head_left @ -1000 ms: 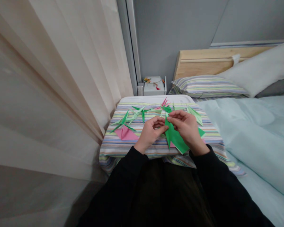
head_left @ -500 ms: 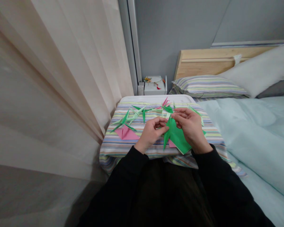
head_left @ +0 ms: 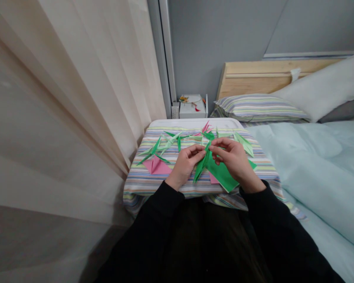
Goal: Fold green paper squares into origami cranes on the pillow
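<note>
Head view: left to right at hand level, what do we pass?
Beige pleated curtain → pink folded origami paper → left hand → green folded origami paper → right hand → pale blue bedding

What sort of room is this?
Most likely a small bedroom: there's a wooden headboard, a striped pillow and a pale blue duvet, with a long cream curtain hanging alongside.

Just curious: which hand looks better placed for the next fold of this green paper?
Probably the right hand: its fingers are on the green paper, and most of the sheet lies beneath it. The left hand only meets its narrow point.
</note>
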A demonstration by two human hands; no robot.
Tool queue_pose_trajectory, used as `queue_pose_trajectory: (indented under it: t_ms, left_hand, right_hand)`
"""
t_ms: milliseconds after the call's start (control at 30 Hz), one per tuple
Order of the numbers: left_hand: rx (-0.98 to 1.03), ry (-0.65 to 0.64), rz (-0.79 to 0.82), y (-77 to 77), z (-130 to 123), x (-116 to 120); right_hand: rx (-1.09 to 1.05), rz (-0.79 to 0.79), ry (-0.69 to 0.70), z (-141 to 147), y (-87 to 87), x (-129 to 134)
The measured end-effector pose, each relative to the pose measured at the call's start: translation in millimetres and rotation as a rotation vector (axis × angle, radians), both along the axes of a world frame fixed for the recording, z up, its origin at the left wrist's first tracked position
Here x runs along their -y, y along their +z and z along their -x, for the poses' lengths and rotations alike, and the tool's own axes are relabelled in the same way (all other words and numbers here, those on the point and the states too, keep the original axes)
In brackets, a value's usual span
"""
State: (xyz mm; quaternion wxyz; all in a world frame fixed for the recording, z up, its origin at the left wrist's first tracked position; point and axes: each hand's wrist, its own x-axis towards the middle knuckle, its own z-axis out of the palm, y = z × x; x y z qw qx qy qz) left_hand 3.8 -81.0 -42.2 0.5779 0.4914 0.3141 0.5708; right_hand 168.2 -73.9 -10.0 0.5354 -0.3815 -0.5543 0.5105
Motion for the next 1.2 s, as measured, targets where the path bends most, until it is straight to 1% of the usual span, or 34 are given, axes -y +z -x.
queue_pose_trajectory:
  t_ms: [167, 267, 367, 467, 533, 667, 800, 1000, 1133, 1200]
  left_hand:
    - [0.021, -0.076, 0.036, 1.8, 0, 0]
    - [0.004, -0.135, 0.074, 3.4, 0, 1]
    - [0.006, -0.155, 0.083, 6.1, -1, 2]
    - [0.001, -0.124, 0.062, 8.3, -2, 5]
    - [-0.019, -0.089, 0.031, 7.6, -2, 5]
    - [-0.073, -0.005, -0.053, 1.3, -2, 3]
    - [-0.122, 0.049, -0.111, -2.6, -2, -1]
    - [-0.125, 0.054, -0.084, 0.4, -4, 1]
    - [-0.117, 0.072, -0.066, 2.1, -5, 3]
    - [-0.132, 0.062, -0.067, 2.5, -4, 3]
  right_hand:
    - [0.109, -0.037, 0.004, -1, 3.1, 1]
    - [0.14, -0.05, -0.03, -1, 1.8, -2]
    - [0.153, -0.054, -0.067, -1, -0.9, -4]
    - [0.161, -0.039, -0.076, 0, -1.6, -2]
    - [0.176, -0.039, -0.057, 1, -0.3, 1]
    - [0.213, -0.052, 0.003, 2, 2.9, 5]
    - [0.185, 0.002, 0.0, 1, 2.3, 2]
    - [0.087, 0.132, 0.034, -4, 1.2, -4]
    - [0.085, 0.125, 0.038, -6, 1.4, -6]
    - [0.095, 0.117, 0.027, -7, 1.9, -6]
